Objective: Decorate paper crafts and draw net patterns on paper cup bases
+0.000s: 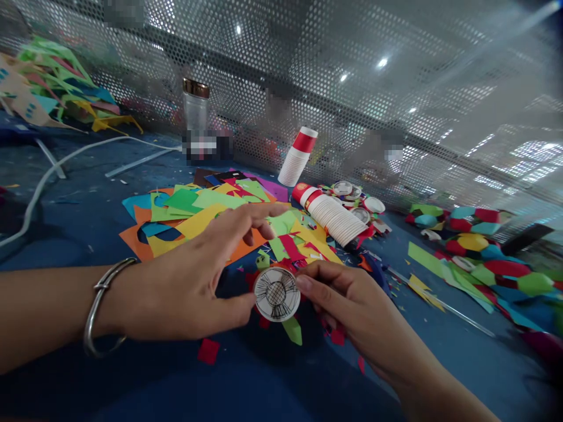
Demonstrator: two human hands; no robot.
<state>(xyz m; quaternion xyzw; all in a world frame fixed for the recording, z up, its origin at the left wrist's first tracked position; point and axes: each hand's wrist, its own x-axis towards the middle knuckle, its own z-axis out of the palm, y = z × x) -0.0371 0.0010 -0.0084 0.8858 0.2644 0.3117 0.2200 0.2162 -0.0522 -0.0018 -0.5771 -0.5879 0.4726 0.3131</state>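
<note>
Between my two hands is a round white disc (277, 295), like a cup bottom, with a sunflower-like pattern drawn in black lines. My right hand (341, 296) pinches its right edge between thumb and fingers. My left hand (209, 272) is open, fingers spread above the disc, its thumb tip at or very near the left rim. A green leaf-shaped paper piece (292, 331) shows under the disc's lower edge. Red paper bits show around it; whether they are attached, I cannot tell.
Coloured paper sheets (206, 217) lie beyond my hands. One stack of paper cups (298, 157) leans upright; another cup stack (332, 214) lies sideways by several cut discs. A jar (196, 111) stands near the perforated metal panel (246, 70). Paper shapes (505, 269) lie right, a white cable (53, 173) left.
</note>
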